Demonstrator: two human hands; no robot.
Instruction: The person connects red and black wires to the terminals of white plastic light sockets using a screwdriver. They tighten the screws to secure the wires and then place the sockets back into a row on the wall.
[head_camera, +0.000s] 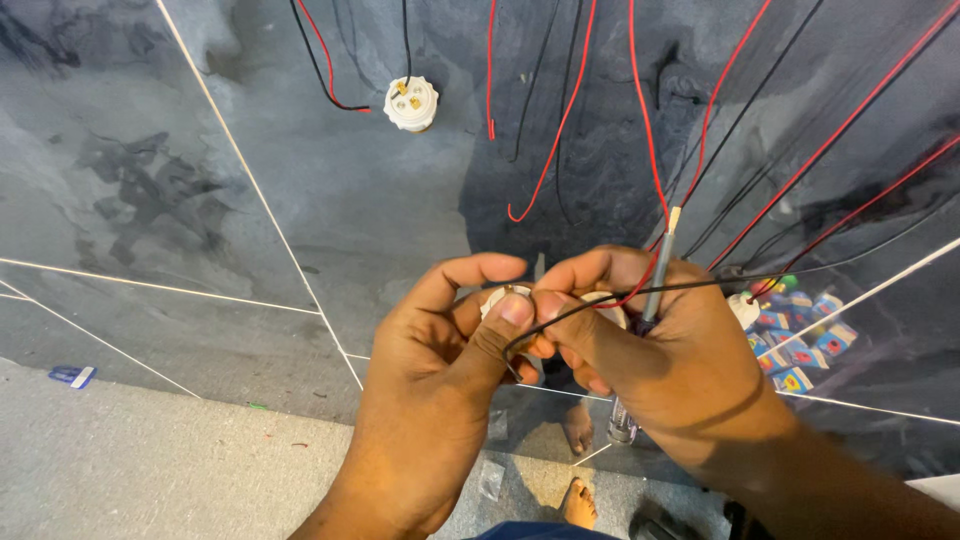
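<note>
My left hand (440, 370) grips a small white lamp holder (503, 297) between thumb and fingers. My right hand (650, 350) meets it from the right, pinching a black wire (700, 285) and a red wire (652, 262) at the holder. A slim grey screwdriver (657, 280) is tucked in my right fist, its clear handle (622, 425) sticking out below. Most of the holder is hidden by my fingers.
Another white lamp holder (411, 103) hangs on red and black wires at top centre. Several red and black wires dangle across the dark marble-patterned floor (200, 180). Small colourful boxes (800, 340) lie at right. A blue scrap (72, 375) lies at left. Bare feet (578, 500) show below.
</note>
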